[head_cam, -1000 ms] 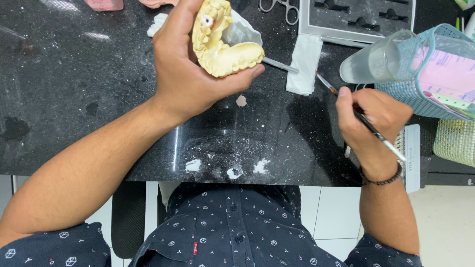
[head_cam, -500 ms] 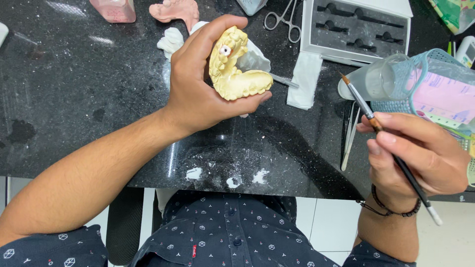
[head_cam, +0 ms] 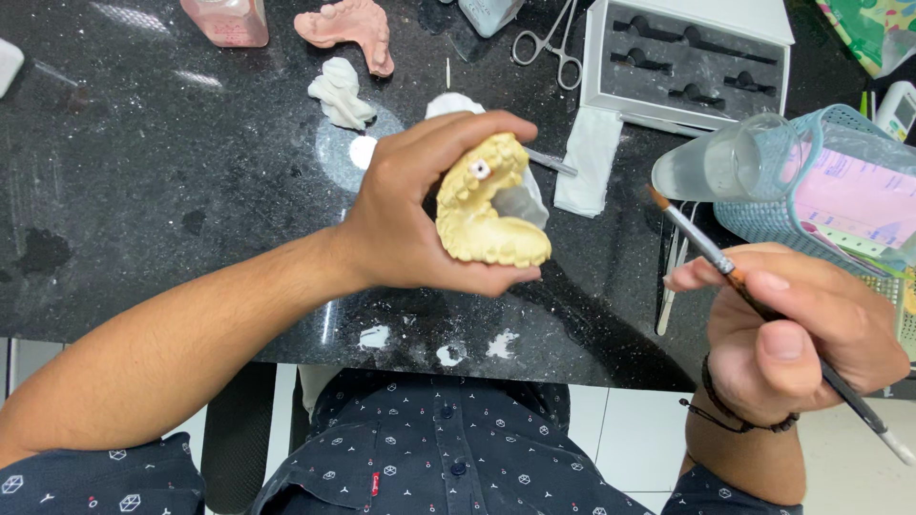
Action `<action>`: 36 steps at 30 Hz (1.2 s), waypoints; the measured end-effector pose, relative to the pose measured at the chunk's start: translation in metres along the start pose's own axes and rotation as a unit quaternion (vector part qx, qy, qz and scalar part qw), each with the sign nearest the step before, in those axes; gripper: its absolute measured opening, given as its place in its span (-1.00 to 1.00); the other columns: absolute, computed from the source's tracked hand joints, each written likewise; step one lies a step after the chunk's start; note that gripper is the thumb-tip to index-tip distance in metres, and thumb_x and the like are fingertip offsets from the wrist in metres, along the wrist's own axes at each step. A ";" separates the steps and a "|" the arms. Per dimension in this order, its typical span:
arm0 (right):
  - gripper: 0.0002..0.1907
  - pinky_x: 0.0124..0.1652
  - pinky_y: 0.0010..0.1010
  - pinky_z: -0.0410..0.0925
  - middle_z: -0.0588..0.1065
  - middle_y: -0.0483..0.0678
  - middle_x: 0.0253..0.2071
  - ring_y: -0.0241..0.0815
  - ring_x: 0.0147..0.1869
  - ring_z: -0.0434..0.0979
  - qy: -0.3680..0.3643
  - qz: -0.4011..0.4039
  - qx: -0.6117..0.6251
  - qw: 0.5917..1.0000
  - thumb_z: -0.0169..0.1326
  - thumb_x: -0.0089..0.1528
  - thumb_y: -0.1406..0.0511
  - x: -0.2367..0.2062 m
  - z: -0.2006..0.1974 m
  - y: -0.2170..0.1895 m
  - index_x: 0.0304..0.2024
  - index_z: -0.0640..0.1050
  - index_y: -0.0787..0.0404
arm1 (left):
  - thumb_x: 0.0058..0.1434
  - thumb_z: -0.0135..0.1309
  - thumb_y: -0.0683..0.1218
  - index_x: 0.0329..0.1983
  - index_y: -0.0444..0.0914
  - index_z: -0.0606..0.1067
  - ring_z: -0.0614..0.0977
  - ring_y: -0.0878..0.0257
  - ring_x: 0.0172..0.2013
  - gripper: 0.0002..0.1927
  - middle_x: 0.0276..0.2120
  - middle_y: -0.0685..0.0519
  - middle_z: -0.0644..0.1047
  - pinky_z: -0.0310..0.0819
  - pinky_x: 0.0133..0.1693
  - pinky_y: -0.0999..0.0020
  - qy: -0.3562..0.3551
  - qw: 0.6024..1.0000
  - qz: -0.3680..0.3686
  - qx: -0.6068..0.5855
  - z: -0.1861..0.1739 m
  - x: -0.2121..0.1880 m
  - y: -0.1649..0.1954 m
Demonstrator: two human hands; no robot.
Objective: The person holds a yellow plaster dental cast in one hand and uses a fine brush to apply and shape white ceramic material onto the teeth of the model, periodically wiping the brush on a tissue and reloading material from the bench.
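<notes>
My left hand grips a yellow plaster dental cast shaped like an arch of teeth, held above the black stone counter. One tooth near the top of the cast is white with a red spot. My right hand holds a thin paintbrush like a pen, its bristle tip pointing up and left, a short way to the right of the cast and not touching it.
A pink denture base, a white lump, scissors-like forceps, an open grey instrument case, a clear cup and a blue mesh basket sit on the counter. White crumbs lie near its front edge.
My right hand lifted the brush off the counter and brought it up toward me. The left hand drew the cast lower and closer, and the view shifted to show more of the counter's far side.
</notes>
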State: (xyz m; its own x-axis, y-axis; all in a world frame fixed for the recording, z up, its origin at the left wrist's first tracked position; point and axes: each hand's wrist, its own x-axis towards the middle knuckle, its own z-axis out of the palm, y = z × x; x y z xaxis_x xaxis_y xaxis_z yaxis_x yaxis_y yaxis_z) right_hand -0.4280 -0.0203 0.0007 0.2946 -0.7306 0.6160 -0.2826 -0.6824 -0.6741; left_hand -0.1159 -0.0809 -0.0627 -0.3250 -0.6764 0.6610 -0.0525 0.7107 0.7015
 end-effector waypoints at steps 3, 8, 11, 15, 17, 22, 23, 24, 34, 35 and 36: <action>-0.81 -0.22 -0.22 0.61 0.54 0.17 -0.25 0.04 -0.25 0.66 -0.035 0.018 0.020 0.999 0.19 0.33 0.48 0.012 0.010 -0.007 -0.05 0.47 0.32 | 0.06 0.54 0.09 0.23 -0.32 0.39 0.69 0.28 -0.11 -0.21 -0.10 0.02 0.58 0.61 -0.07 0.46 -0.031 0.998 -0.007 -0.051 0.002 -0.002 0.009; -0.83 -0.32 -0.18 0.62 0.56 0.10 -0.36 -0.08 -0.31 0.66 0.007 0.081 0.113 0.990 0.16 0.17 0.48 0.015 0.045 -0.002 -0.19 0.50 0.30 | 0.06 0.52 0.08 0.22 -0.31 0.41 0.67 0.25 -0.22 -0.23 -0.18 0.03 0.58 0.59 -0.17 0.44 -0.069 0.993 -0.027 -0.090 0.011 -0.005 0.014; -0.82 -0.09 -0.02 0.59 0.57 0.11 -0.32 0.03 -0.15 0.67 -0.033 0.064 0.095 0.993 0.15 0.19 0.48 0.018 0.051 0.004 -0.16 0.49 0.29 | 0.06 0.51 0.05 0.26 -0.30 0.39 0.65 0.21 -0.24 -0.21 -0.18 0.03 0.56 0.58 -0.19 0.41 -0.081 0.993 -0.034 -0.085 0.015 -0.006 0.011; -0.78 0.13 0.15 0.51 0.54 0.12 -0.28 0.13 0.02 0.63 -0.049 0.043 0.070 0.995 0.19 0.27 0.45 0.020 0.058 0.007 -0.15 0.39 0.25 | 0.06 0.48 -0.02 0.32 -0.29 0.35 0.63 0.20 -0.23 -0.19 -0.16 0.02 0.52 0.59 -0.21 0.40 -0.094 0.994 -0.028 -0.058 0.017 -0.010 0.004; -0.80 0.24 0.25 0.46 0.58 0.09 -0.27 0.16 0.06 0.66 -0.051 0.085 0.096 0.990 0.15 0.31 0.44 0.019 0.059 0.004 -0.13 0.37 0.23 | 0.05 0.48 -0.03 0.35 -0.26 0.34 0.62 0.20 -0.25 -0.17 -0.18 0.02 0.50 0.59 -0.25 0.40 -0.103 0.993 -0.025 -0.043 0.019 -0.011 0.000; -0.89 0.31 0.30 0.42 0.60 0.13 -0.25 0.15 0.09 0.68 -0.064 0.175 0.136 0.973 0.05 0.29 0.43 0.014 0.054 0.000 -0.14 0.44 0.26 | 0.07 0.50 0.00 0.40 -0.25 0.30 0.61 0.19 -0.25 -0.11 -0.17 0.02 0.48 0.58 -0.26 0.38 -0.117 0.993 0.006 -0.011 0.021 -0.014 -0.006; -0.90 0.31 0.31 0.42 0.59 0.16 -0.24 0.15 0.06 0.68 -0.066 0.179 0.126 0.973 0.04 0.29 0.46 0.013 0.052 0.001 -0.14 0.48 0.28 | 0.05 0.49 0.00 0.39 -0.25 0.30 0.61 0.18 -0.24 -0.11 -0.16 0.03 0.48 0.58 -0.27 0.38 -0.127 0.992 -0.003 -0.024 0.021 -0.013 -0.007; -0.90 0.31 0.30 0.42 0.59 0.17 -0.25 0.14 0.05 0.68 -0.071 0.179 0.125 0.973 0.07 0.28 0.47 0.013 0.051 0.002 -0.14 0.51 0.29 | 0.02 0.48 -0.01 0.38 -0.25 0.31 0.62 0.18 -0.23 -0.11 -0.15 0.03 0.48 0.58 -0.28 0.39 -0.136 0.990 -0.011 -0.036 0.022 -0.013 -0.007; -0.79 0.18 0.12 0.54 0.60 0.08 -0.32 0.06 -0.04 0.72 -0.100 0.156 0.100 0.978 0.22 0.17 0.53 0.019 0.049 0.010 -0.23 0.48 0.25 | -0.01 0.42 -0.01 0.39 -0.22 0.32 0.65 0.19 -0.22 -0.12 -0.13 0.07 0.51 0.61 -0.22 0.37 -0.222 0.965 -0.065 -0.126 0.019 -0.007 -0.008; -0.79 0.14 0.08 0.56 0.60 0.08 -0.32 0.06 -0.05 0.72 -0.105 0.151 0.088 0.979 0.22 0.18 0.54 0.020 0.049 0.010 -0.24 0.47 0.24 | -0.02 0.41 -0.01 0.38 -0.22 0.33 0.65 0.20 -0.23 -0.12 -0.15 0.07 0.51 0.61 -0.23 0.37 -0.225 0.964 -0.069 -0.124 0.020 -0.007 -0.008; -0.78 0.10 0.04 0.57 0.60 0.08 -0.33 0.07 -0.04 0.72 -0.112 0.145 0.078 0.980 0.22 0.18 0.54 0.021 0.048 0.011 -0.24 0.46 0.25 | -0.02 0.41 -0.01 0.38 -0.21 0.33 0.65 0.20 -0.24 -0.13 -0.16 0.07 0.51 0.61 -0.25 0.37 -0.228 0.963 -0.074 -0.122 0.020 -0.007 -0.008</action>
State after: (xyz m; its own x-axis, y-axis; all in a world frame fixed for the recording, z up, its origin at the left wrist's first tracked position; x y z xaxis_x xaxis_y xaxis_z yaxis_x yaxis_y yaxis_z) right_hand -0.3810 -0.0417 -0.0137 0.4197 -0.8578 0.2967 -0.2457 -0.4221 -0.8726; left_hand -0.1325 -0.0781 -0.0782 -0.7152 -0.5716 0.4022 0.0757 0.5088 0.8576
